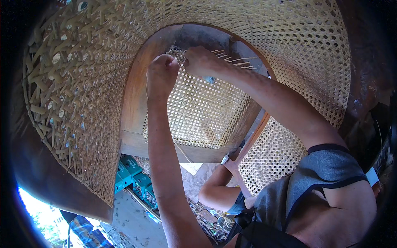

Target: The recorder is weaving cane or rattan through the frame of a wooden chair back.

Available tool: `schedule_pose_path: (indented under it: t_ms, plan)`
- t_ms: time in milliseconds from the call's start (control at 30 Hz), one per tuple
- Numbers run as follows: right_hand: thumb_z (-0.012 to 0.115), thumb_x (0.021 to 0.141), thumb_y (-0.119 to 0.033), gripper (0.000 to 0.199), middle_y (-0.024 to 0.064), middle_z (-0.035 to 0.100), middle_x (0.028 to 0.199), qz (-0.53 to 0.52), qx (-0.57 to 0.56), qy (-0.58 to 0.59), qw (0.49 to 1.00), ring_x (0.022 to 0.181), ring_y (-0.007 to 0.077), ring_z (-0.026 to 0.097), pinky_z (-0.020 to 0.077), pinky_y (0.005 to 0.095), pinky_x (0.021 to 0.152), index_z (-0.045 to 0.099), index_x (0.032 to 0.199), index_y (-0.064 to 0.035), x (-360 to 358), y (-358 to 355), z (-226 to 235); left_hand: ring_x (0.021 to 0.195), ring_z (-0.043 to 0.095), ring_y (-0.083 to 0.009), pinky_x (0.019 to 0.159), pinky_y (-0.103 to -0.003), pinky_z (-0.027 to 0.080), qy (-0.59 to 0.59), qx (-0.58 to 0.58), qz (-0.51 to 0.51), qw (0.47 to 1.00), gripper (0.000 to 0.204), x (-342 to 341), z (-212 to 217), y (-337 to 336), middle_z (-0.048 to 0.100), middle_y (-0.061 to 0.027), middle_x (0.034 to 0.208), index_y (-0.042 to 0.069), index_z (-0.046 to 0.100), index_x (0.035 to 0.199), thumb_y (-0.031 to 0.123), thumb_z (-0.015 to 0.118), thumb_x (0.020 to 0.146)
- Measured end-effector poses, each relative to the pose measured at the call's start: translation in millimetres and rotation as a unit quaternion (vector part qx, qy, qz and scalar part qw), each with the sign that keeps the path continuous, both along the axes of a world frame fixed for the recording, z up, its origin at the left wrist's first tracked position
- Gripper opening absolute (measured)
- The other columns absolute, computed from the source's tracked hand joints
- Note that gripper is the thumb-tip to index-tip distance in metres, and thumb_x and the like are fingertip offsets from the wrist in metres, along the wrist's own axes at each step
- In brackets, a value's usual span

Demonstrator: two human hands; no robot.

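two hands work at the far edge of the woven cane panel (202,111), set in a wooden frame (134,95); loose strand ends (235,60) run off to the right, just beyond the right hand (200,61); left hand (162,74) sits just beside it, fingers curled into a closed fist on the weave; right hand's fingers are pinched together on a strand; what the fist holds is hidden.

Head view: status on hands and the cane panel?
Left hand fisted, pinching cane at the woven cane panel. Right hand gripping strands at the top edge. Loose strand ends stick out beside it. Nothing blocking.
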State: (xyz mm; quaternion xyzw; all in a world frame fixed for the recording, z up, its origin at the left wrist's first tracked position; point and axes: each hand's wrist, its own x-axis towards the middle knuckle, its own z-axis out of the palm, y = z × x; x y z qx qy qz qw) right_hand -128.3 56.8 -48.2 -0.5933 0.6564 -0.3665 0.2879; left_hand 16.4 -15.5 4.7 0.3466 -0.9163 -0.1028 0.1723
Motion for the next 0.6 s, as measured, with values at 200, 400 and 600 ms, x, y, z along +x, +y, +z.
schedule_pose_path:
  t_ms: [200, 400, 600]
  plan:
    - [0.064, 0.066, -0.008, 0.011, 0.0191, 0.07, 0.071, 0.103, 0.164, -0.15, 0.97, 0.073, 0.0288, 0.072, 0.0584, 0.0392, 0.068, 0.072, 0.066, -0.0008, -20, -15, -5, 0.07, 0.066, -0.0236, 0.065, -0.035, 0.051, -0.089, -0.022, 0.032, 0.995, 0.011, -14, 9, 11, 0.068, -0.0076, 0.08, 0.009, 0.071, 0.087, 0.016, 0.07, 0.08]
    - [0.054, 0.096, -0.029, 0.043, 0.0121, 0.06, 0.052, 0.079, 0.096, 0.056, 0.991, 0.046, 0.0194, 0.062, 0.0543, 0.037, 0.055, 0.066, 0.065, -0.0014, -16, -15, -6, 0.077, 0.068, -0.0256, 0.066, -0.038, 0.053, 0.022, -0.046, 0.008, 0.999, 0.01, -3, -3, 16, 0.066, -0.0128, 0.087, 0.011, 0.072, 0.087, 0.016, 0.069, 0.078]
    - [0.048, 0.1, -0.04, 0.055, 0.0139, 0.058, 0.05, -0.134, 0.078, -0.15, 0.976, 0.042, 0.0212, 0.06, 0.0539, 0.0378, 0.052, 0.058, 0.063, -0.0004, -45, 30, -40, 0.067, 0.065, -0.0349, 0.061, -0.044, 0.054, -0.005, -0.098, 0.038, 0.994, 0.011, -7, -6, 26, 0.062, -0.0139, 0.08, 0.013, 0.069, 0.089, 0.017, 0.067, 0.079]
